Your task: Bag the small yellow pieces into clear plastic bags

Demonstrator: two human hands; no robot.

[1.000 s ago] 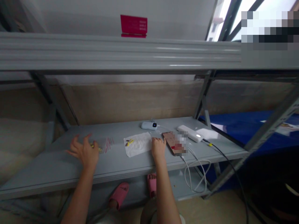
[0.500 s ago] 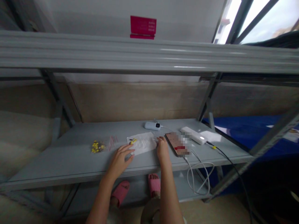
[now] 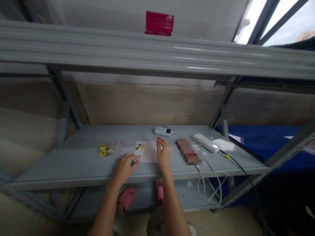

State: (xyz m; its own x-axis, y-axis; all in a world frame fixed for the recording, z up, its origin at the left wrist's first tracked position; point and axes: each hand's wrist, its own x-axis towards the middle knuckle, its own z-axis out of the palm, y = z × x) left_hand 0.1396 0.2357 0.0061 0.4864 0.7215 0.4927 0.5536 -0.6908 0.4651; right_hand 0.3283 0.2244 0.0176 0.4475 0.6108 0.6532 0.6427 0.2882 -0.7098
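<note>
A flat white sheet (image 3: 149,156) lies on the grey shelf board, with several small yellow and dark pieces (image 3: 140,147) on its far left part. My left hand (image 3: 126,166) rests at the sheet's near left corner, its thumb and fingertips closing together over the edge. My right hand (image 3: 163,154) is above the sheet's right side, fingers curled into a pinch; whatever is between the tips is too small to make out. Left of my left hand lies a clear plastic bag (image 3: 106,150) of yellow and dark pieces, with red lines at its opening.
Behind the sheet is a pale blue device (image 3: 162,131) with a cable. To the right lie a phone (image 3: 184,149), partly blurred, and a white power strip (image 3: 206,143) with a black cord. White cable loops (image 3: 209,196) hang over the front edge. A metal beam (image 3: 123,49) crosses above.
My right hand has moved left from the sheet's right edge to over it. My left hand's spread fingers have drawn together. The crumpled sheet now lies flatter; the view has shifted slightly.
</note>
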